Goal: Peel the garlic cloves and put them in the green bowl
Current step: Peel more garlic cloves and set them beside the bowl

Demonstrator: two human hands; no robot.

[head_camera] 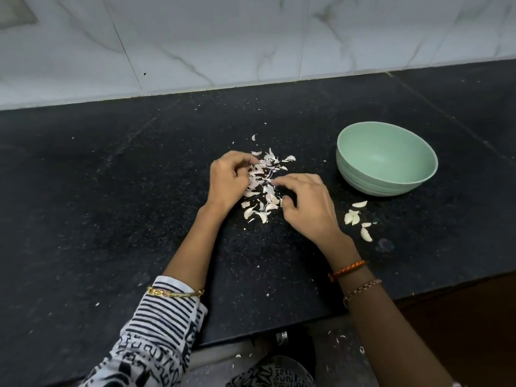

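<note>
A pale green bowl (363, 181) stands on the black counter at the right, and its inside looks empty. A pile of garlic skins and cloves (265, 188) lies at the counter's middle. My left hand (227, 180) rests at the pile's left edge with its fingers curled into the skins; its palm side is hidden. My right hand (304, 205) hovers at the pile's right edge, fingers loosely curled, with a dark gap between forefinger and thumb. Several peeled cloves (353, 217) lie apart on the counter in front of the bowl.
The black speckled counter (111, 205) runs back to a white marble-look wall (251, 37). Its front edge (279, 328) is near my body. Small skin scraps lie on the floor (342, 337) below. Bangles and bracelets circle both wrists.
</note>
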